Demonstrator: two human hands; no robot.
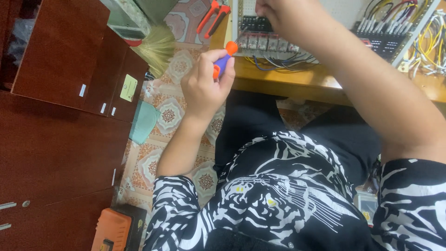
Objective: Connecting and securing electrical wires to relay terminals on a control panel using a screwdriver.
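The fingers (pixel 218 58) of the left hand (pixel 204 86) are clenched around the purple-and-orange handle of a screwdriver (pixel 224 60), whose thin shaft slants up and to the right toward a row of terminal blocks (pixel 267 42) on a wiring panel (pixel 325 9). The screwdriver thus lies in the upper middle of the scene, just left of the panel and over the near edge of the wooden worktop (pixel 297 83). The right hand (pixel 278 16) is raised at the far edge of the view, directly above the terminal blocks; its fingers are bent and close to the row, but whether they grip anything cannot be told, since the fingertips are hidden. Blue and yellow wires (pixel 278 62) hang below the terminal row, and further yellow wires (pixel 429 42) bundle at the far right beside a black connector strip (pixel 385 44). Orange-handled pliers (pixel 213 16) lie on the worktop to the left of the panel. Both forearms emerge from a black-and-white patterned shirt (pixel 278 195) filling the near part of the frame. To the left, a patterned tile floor (pixel 167 116) carries a broom head (pixel 155 46), a green cloth (pixel 143 122) and, at the near left, an orange-and-black tool case (pixel 114 230). Dark red-brown cabinets (pixel 60 116) occupy the left side.
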